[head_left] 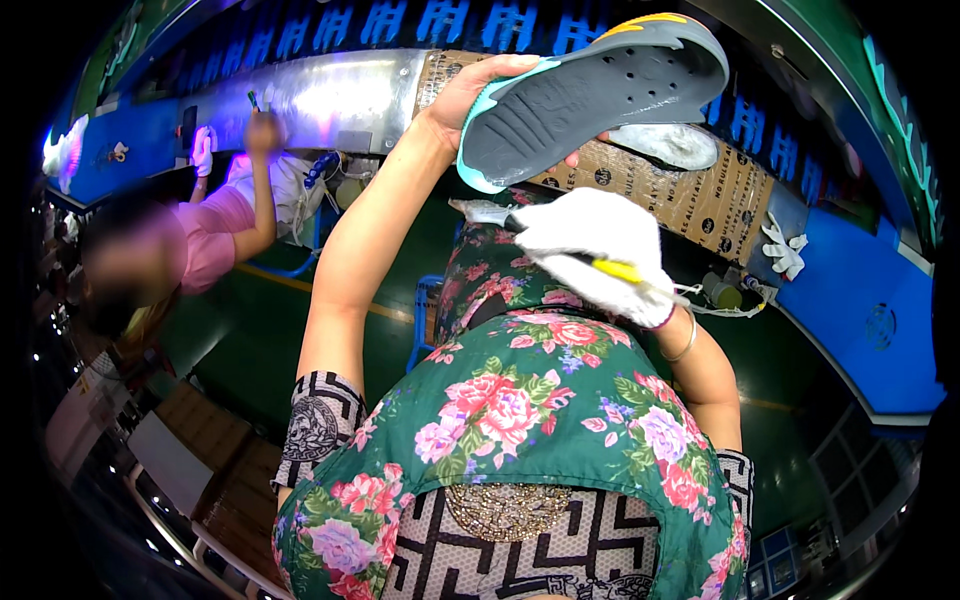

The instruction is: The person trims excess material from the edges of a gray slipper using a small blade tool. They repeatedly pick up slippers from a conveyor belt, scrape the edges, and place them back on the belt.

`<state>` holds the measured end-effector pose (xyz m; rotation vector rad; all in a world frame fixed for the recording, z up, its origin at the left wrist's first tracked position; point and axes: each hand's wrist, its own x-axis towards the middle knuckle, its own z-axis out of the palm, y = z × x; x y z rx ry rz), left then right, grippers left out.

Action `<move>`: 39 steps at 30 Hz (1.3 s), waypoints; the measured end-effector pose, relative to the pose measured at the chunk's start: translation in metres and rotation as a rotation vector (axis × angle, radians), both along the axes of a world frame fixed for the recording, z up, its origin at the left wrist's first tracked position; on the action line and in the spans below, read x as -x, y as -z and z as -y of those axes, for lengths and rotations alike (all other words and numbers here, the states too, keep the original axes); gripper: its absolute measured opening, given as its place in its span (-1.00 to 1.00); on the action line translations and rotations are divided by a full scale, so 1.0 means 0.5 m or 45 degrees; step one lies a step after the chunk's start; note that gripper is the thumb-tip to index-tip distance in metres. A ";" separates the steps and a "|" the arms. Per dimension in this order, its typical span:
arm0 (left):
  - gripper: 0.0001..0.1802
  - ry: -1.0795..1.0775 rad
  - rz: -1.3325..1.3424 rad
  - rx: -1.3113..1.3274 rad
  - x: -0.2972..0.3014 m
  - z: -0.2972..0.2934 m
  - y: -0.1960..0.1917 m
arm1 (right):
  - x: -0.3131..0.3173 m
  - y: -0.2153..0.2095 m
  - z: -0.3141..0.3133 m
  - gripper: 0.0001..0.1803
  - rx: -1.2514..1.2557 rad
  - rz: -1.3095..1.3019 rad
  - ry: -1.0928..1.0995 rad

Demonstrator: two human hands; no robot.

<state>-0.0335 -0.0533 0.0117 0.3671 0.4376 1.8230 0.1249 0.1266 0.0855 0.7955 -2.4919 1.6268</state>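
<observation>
My left hand [468, 98] is closed around one end of a shoe sole [590, 105], lifted over the bench. Its grey face has ridges and small holes, with teal and orange along the rim. Fingertips show below its lower edge. Nearer my body, my right hand [595, 245], in a white knitted glove, closes on a slim brush with a yellow handle [617, 270]. A pale, bristle-like end [484, 212] pokes out left of the glove. The brush and the sole are apart.
A pale oval piece [672, 146] lies on the cardboard-covered bench [700, 205] beneath the sole. To the right, a white glove [784, 247] rests by a blue table [860, 310]. Blue racks [440, 22] line the back. At left sits another person in pink [215, 230].
</observation>
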 end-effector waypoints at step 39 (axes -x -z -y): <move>0.17 -0.221 0.953 -0.317 0.185 -0.560 -0.214 | -0.134 0.062 -0.178 -0.74 0.887 0.488 1.378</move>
